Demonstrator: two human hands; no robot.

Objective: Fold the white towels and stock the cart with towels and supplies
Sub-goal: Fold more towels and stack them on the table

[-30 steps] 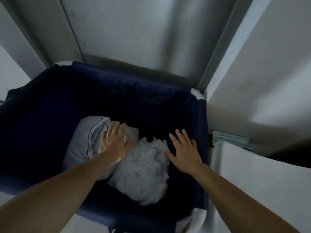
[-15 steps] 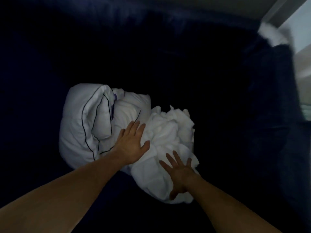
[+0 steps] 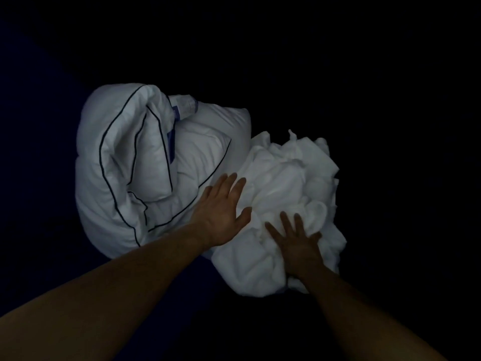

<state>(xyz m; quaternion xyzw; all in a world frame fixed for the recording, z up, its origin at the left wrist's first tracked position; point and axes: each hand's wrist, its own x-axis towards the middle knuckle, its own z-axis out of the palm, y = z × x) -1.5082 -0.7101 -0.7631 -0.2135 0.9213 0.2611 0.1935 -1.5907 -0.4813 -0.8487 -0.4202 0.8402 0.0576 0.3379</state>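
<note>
Fingers (image 3: 226,186) straight, gripping nothing; left hand (image 3: 221,214), right hand (image 3: 298,246) flat on towels (image 3: 289,178), pillow (image 3: 130,165) at 9 o'clock; likely fetching step, next needs grasp

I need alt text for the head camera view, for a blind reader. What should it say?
Two bare hands reach down onto white linen in a very dark space. The left hand lies flat where a piped white pillow meets a heap of crumpled towels; the right hand presses on that heap.
</note>
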